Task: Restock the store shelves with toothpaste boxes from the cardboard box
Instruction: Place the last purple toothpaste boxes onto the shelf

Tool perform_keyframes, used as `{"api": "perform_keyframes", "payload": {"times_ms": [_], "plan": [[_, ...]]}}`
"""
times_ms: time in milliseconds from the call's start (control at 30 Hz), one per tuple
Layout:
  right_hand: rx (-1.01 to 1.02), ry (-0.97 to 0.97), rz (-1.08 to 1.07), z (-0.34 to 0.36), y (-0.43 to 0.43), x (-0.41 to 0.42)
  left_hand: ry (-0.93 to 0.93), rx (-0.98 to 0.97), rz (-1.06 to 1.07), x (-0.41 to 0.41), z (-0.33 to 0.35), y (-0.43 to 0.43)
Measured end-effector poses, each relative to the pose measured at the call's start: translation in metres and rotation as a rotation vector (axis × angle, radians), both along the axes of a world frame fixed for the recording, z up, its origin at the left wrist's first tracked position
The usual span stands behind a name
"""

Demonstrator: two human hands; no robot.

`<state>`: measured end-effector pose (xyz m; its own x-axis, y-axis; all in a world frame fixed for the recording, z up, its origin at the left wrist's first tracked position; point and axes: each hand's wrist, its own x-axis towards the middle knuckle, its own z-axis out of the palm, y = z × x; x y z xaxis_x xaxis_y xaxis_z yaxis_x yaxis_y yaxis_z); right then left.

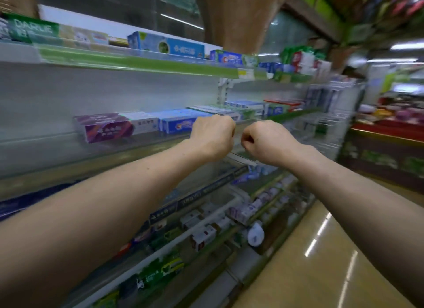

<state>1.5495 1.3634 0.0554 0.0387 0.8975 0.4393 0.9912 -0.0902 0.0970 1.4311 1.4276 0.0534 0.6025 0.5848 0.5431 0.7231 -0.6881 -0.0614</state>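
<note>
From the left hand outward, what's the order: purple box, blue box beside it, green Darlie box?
1. Blue box, middle shelf, just left of the left hand.
2. Purple box, same shelf, farther left.
3. Darlie box, top shelf, far left.

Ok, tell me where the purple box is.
Head view, left of centre: the purple box lies on the middle shelf, left of a white box and the left hand.
</note>
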Motion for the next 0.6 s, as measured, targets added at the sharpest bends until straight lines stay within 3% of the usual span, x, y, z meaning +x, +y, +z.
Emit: {"api": "perform_keyframes", "payload": {"times_ms": [600], "plan": [[-0.045, 0.13, -0.627, -0.039, -0.304, 0.067, 0.063, -0.105, -0.57, 0.118, -0.036, -0.253]]}}
